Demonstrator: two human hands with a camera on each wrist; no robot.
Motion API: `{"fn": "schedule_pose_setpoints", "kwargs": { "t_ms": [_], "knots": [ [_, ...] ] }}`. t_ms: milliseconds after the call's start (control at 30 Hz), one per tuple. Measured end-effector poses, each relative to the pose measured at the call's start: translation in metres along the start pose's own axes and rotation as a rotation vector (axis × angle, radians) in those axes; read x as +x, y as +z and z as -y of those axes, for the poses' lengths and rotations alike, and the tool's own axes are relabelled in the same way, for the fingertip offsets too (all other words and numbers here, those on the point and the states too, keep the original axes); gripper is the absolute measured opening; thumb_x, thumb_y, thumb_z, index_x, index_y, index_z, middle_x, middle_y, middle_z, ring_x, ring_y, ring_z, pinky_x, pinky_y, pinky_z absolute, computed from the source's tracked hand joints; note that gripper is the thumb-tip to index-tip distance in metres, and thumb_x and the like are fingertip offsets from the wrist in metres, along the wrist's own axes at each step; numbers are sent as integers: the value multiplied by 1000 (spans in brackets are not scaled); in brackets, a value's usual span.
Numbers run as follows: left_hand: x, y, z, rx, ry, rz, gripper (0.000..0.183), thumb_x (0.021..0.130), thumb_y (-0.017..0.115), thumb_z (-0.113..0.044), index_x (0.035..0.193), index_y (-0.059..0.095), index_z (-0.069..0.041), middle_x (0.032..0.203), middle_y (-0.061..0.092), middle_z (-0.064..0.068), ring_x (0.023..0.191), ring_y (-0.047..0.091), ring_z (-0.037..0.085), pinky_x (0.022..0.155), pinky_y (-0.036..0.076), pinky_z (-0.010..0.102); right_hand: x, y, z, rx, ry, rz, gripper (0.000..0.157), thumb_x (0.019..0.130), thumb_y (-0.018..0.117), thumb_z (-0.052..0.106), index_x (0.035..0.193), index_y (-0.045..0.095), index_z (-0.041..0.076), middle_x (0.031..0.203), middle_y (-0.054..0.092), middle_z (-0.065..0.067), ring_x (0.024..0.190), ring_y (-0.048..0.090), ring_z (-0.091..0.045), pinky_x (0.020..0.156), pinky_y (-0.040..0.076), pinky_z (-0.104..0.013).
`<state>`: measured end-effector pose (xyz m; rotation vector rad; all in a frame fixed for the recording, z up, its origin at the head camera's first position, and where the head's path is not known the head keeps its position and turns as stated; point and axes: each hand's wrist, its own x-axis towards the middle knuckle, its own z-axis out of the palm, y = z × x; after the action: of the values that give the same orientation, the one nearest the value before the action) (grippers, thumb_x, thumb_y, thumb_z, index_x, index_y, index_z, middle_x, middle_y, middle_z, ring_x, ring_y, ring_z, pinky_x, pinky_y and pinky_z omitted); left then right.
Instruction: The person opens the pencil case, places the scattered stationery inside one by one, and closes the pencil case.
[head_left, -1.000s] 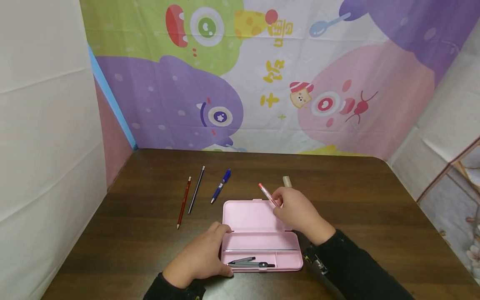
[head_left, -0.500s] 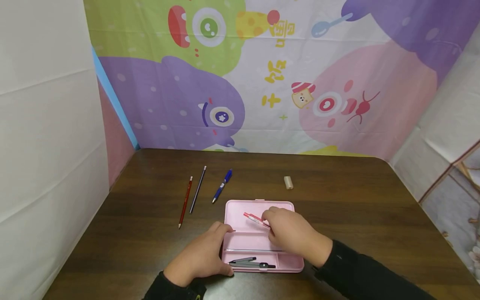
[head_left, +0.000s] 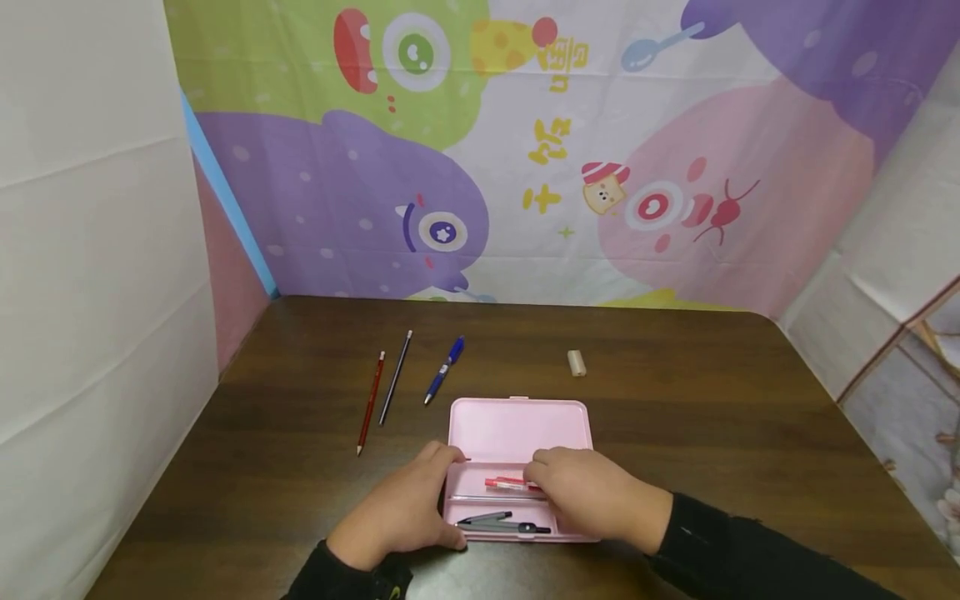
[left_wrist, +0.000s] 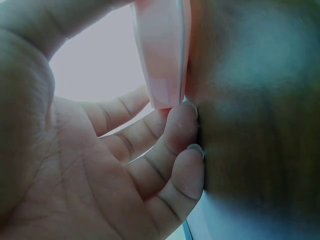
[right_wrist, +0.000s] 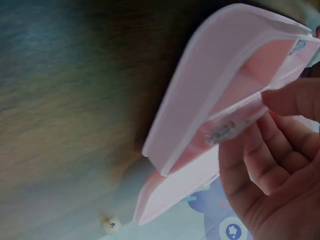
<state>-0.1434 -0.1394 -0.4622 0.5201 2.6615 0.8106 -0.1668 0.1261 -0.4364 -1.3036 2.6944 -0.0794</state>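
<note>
A pink pencil case (head_left: 520, 429) lies unfolded on the table, its lid toward the back. My left hand (head_left: 405, 508) grips the case's left end, thumb at the front corner and fingers round the side; the left wrist view shows fingertips under the pink end wall (left_wrist: 162, 60). Over the rear compartment, my right hand (head_left: 592, 496) pinches a red-and-clear pen (head_left: 501, 483), held nearly level along the case. In the right wrist view the pen (right_wrist: 232, 125) sits between thumb and fingers, inside the case's outline. A grey drawing compass (head_left: 498, 525) occupies the front compartment.
Left of the case lie a red pencil (head_left: 371, 404), a dark pencil (head_left: 396, 379) and a blue pen (head_left: 445, 371). Behind the lid, to the right, is a small whitish eraser (head_left: 576, 363). A cartoon-printed cloth (head_left: 525, 258) hangs at the table's far edge.
My right hand has come nearer from beside the lid to the rear compartment, and the red pen has turned from slanted to nearly level. The left hand keeps its hold on the case.
</note>
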Motion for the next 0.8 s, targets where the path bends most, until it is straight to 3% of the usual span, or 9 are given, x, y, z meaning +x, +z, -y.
{"fn": "schedule_pose_setpoints", "kwargs": {
  "t_ms": [100, 333, 533, 800],
  "knots": [
    [0, 0, 0, -7, 1, 7, 90, 59, 90, -46, 131, 47, -15, 119, 49, 0, 96, 52, 18, 86, 49, 45, 1, 0, 0, 41, 7, 20, 31, 79, 78, 21, 107, 65, 17, 88, 61, 9, 77, 54, -7, 83, 54, -30],
    [-1, 0, 1, -22, -9, 18, 89, 59, 90, -46, 130, 47, -16, 118, 49, 0, 95, 52, 18, 87, 49, 47, 5, 1, 1, 157, 4, 21, 10, 89, 67, 12, 96, 67, 19, 81, 57, 11, 73, 50, -6, 78, 51, -29],
    [0, 0, 1, -39, -13, 24, 89, 58, 91, -46, 130, 47, -16, 118, 48, -1, 95, 52, 19, 87, 49, 47, 4, 3, -1, 214, 23, 30, 9, 92, 64, 17, 100, 69, 21, 84, 57, 13, 76, 51, -5, 82, 51, -29],
    [1, 0, 2, -36, -7, 14, 89, 58, 90, -46, 129, 47, -16, 118, 48, -1, 96, 52, 18, 87, 49, 46, 5, 6, -4, 240, 11, -18, 8, 92, 66, 19, 98, 70, 21, 83, 57, 14, 75, 51, -4, 79, 51, -27]
  ]
}}
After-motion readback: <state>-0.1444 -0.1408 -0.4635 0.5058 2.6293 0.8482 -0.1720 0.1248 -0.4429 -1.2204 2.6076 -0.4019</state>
